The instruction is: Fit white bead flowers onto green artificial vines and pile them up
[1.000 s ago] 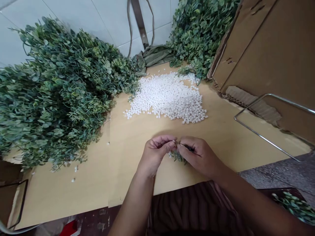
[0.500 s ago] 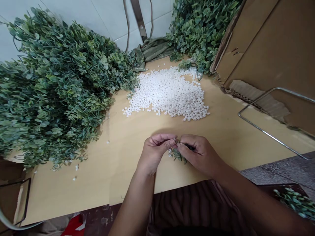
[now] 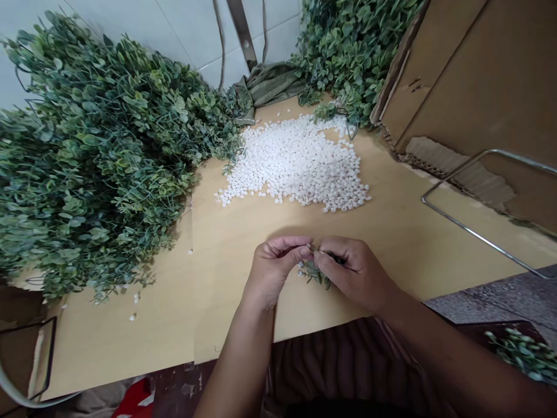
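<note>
Both hands meet over the near middle of the table, fingertips almost touching. My left hand point(image 3: 278, 261) is closed in a pinch at the tip of a small green sprig; what exactly lies between thumb and finger is too small to make out. Thumb and forefinger of my right hand point(image 3: 348, 267) close on the same leafy sprig point(image 3: 319, 276), whose leaves hang below the fingers, partly hidden by the palm. Small whitish bits show on the sprig's left side. Beyond the hands spreads a pile of small white plastic beads or buds point(image 3: 296, 162).
Large heaps of artificial greenery stand at the left point(image 3: 100, 168) and at the back right point(image 3: 352, 52). A cardboard box point(image 3: 483, 98) and a bent metal wire frame point(image 3: 474, 226) border the right side. A dark green cloth point(image 3: 274, 84) lies at the back. More leafy sprigs point(image 3: 522, 354) sit lower right.
The hands hold nearly the same pose, with fingertips still together at the sprig. The whole view has shifted very slightly.
</note>
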A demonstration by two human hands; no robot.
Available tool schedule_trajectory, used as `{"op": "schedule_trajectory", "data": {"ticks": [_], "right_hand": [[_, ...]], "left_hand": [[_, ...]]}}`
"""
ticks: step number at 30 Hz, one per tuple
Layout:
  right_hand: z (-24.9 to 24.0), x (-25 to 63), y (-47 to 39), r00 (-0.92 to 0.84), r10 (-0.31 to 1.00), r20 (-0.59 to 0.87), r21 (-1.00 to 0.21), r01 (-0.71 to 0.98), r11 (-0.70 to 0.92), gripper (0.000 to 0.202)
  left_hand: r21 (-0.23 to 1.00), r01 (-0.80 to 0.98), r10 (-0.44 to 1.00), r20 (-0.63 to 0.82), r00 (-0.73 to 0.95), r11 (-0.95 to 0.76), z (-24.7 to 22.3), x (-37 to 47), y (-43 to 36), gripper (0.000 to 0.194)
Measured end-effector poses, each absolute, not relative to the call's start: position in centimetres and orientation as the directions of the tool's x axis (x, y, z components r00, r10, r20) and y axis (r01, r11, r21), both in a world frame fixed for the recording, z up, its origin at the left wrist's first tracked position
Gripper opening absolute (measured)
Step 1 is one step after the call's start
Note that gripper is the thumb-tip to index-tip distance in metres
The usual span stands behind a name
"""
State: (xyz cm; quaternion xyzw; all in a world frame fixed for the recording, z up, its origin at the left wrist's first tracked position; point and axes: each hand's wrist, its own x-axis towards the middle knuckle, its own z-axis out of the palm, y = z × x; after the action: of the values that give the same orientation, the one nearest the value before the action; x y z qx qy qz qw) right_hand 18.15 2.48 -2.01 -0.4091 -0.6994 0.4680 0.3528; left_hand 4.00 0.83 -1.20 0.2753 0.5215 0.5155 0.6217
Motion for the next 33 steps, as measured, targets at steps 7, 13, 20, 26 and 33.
{"op": "schedule_trajectory", "data": {"ticks": [7, 13, 20, 26, 33], "right_hand": [[-2.09, 18.25, 2.5, -0.416, 0.904, 0.099, -0.945, 0.246, 0.216, 0.029], [-2.08, 18.29, 2.44, -0.422, 0.904, 0.077, -0.944, 0.26, 0.201, 0.027], [-2.12, 18.21, 2.46, -0.411, 0.909, 0.07, -0.944, 0.267, 0.193, 0.027], [-2.08, 18.18, 2.39, -0.407, 0.912, 0.055, -0.949, 0.262, 0.174, 0.028], [-2.06, 18.11, 2.43, -0.418, 0.908, 0.039, -0.941, 0.289, 0.174, 0.026]], "left_hand": [[0.886, -0.335, 0.925, -0.368, -0.09, 0.32, -1.08, 4.09, 0.98, 0.019], [0.888, -0.326, 0.924, -0.371, -0.094, 0.324, -1.12, 4.08, 0.92, 0.018], [0.896, -0.298, 0.919, -0.377, -0.117, 0.329, -1.0, 4.16, 0.9, 0.017], [0.888, -0.319, 0.92, -0.38, -0.099, 0.332, -0.91, 4.15, 0.92, 0.019], [0.893, -0.284, 0.92, -0.384, -0.08, 0.348, -1.09, 3.95, 0.91, 0.018]]}}
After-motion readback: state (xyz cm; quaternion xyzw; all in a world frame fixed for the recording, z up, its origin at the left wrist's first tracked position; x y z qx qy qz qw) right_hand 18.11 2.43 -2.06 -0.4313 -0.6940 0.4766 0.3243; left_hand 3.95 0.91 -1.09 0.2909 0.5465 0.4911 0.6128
